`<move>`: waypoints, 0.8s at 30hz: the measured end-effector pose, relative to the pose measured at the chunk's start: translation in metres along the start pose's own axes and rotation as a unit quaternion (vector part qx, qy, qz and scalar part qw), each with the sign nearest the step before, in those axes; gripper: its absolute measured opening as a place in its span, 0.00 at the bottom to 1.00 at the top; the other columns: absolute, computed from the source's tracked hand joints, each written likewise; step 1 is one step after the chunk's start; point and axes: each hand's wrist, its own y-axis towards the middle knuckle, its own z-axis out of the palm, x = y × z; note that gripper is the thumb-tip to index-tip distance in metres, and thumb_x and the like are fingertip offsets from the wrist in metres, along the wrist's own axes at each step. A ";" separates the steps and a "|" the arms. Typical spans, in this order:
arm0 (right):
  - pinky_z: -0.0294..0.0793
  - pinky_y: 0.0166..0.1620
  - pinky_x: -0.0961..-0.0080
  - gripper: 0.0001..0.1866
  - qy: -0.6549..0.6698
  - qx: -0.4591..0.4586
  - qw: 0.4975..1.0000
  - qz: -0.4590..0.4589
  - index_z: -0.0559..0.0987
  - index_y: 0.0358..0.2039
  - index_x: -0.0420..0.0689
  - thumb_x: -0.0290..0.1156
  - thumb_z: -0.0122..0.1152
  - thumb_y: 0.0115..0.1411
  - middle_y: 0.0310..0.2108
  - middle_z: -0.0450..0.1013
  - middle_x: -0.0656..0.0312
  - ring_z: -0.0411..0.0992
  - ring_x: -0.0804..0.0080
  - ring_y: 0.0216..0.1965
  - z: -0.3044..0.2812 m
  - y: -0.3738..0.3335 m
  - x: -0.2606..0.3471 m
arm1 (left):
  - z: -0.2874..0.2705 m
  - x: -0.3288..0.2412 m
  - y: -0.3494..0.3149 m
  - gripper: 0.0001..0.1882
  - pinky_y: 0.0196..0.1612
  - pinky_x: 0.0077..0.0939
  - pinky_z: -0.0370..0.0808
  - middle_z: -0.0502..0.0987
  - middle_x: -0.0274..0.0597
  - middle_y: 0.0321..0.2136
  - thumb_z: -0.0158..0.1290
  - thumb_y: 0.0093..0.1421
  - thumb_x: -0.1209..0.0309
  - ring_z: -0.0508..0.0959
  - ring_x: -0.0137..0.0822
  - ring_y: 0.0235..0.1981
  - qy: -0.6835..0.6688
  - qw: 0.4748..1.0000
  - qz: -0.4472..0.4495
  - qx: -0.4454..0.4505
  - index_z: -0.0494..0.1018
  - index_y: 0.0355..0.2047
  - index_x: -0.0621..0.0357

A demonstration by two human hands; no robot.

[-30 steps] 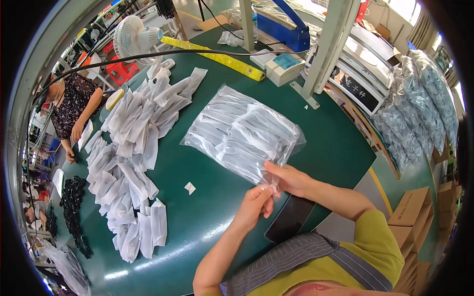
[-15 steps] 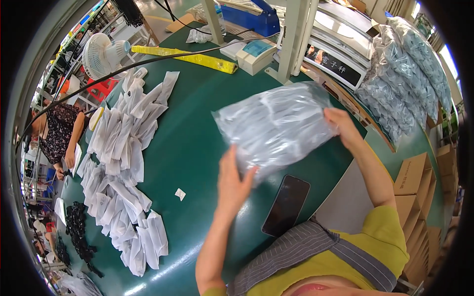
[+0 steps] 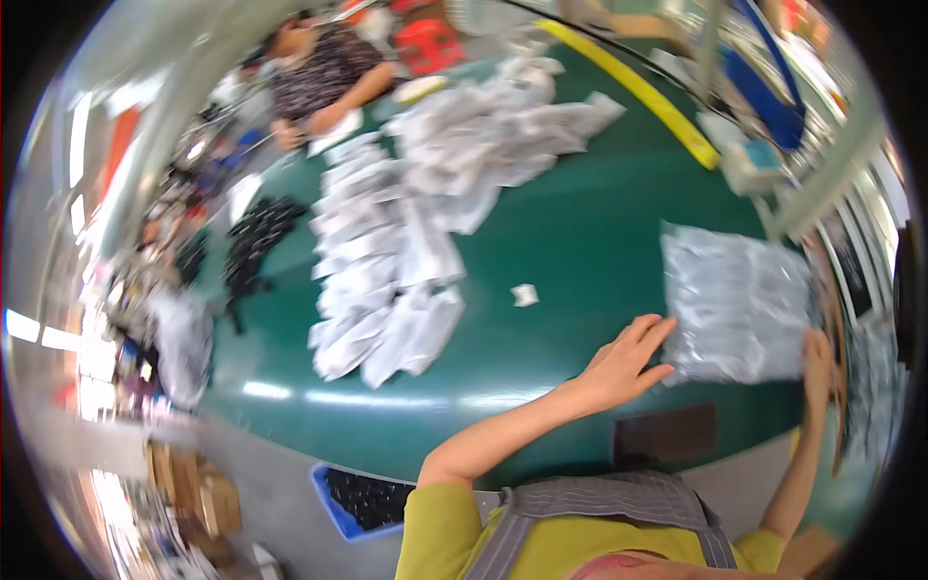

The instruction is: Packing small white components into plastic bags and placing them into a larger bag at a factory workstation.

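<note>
A clear plastic bag point(image 3: 739, 307) packed with several pale, flat bundles lies at the right of the green table. My left hand point(image 3: 619, 369) is at its left edge, fingers stretched and thumb apart, the fingertips touching or almost touching the plastic. At the bag's lower right edge is my right hand point(image 3: 818, 365), its fingers closed on the plastic; blur softens the grip. Nearer my body, below the bag, lies a dark phone point(image 3: 665, 434). A small white scrap point(image 3: 524, 295) rests on the table left of the bag.
White wrapped pieces point(image 3: 387, 261) lie heaped across the table's left half. Beyond them are a black tangled bundle point(image 3: 256, 242) and a seated co-worker point(image 3: 324, 82). A yellow strip point(image 3: 638, 87) and a post point(image 3: 836, 159) stand farther off. A blue bin point(image 3: 333, 503) sits below the table edge.
The view has swung left, bringing more of the white heap and the floor into sight. The bag, tilted between my hands before, now lies flatter; my left fingers are straighter at its edge.
</note>
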 end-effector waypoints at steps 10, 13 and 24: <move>0.69 0.49 0.65 0.12 0.066 0.065 0.909 -0.406 0.74 0.43 0.37 0.20 0.56 0.57 0.43 0.71 0.49 0.71 0.52 0.44 0.055 -0.041 0.330 | -0.436 -0.139 -0.082 0.11 0.53 0.38 0.68 0.78 0.50 0.40 0.48 0.62 0.78 0.76 0.50 0.44 0.639 0.477 0.235 -0.556 0.76 0.43 0.63; 0.71 0.45 0.64 0.11 0.099 0.131 0.875 -0.456 0.75 0.40 0.39 0.21 0.60 0.54 0.39 0.71 0.51 0.71 0.51 0.41 0.078 -0.041 0.376 | -0.575 -0.127 -0.134 0.19 0.56 0.40 0.65 0.78 0.53 0.44 0.45 0.64 0.60 0.75 0.48 0.50 0.696 0.473 -0.081 -0.534 0.77 0.46 0.60; 0.72 0.38 0.63 0.07 0.041 0.223 0.873 -0.431 0.76 0.35 0.41 0.23 0.61 0.54 0.32 0.72 0.55 0.73 0.55 0.35 0.105 -0.050 0.364 | -0.609 -0.103 -0.134 0.16 0.57 0.57 0.61 0.80 0.43 0.45 0.53 0.59 0.53 0.75 0.49 0.53 0.750 0.440 -0.101 -0.483 0.81 0.40 0.45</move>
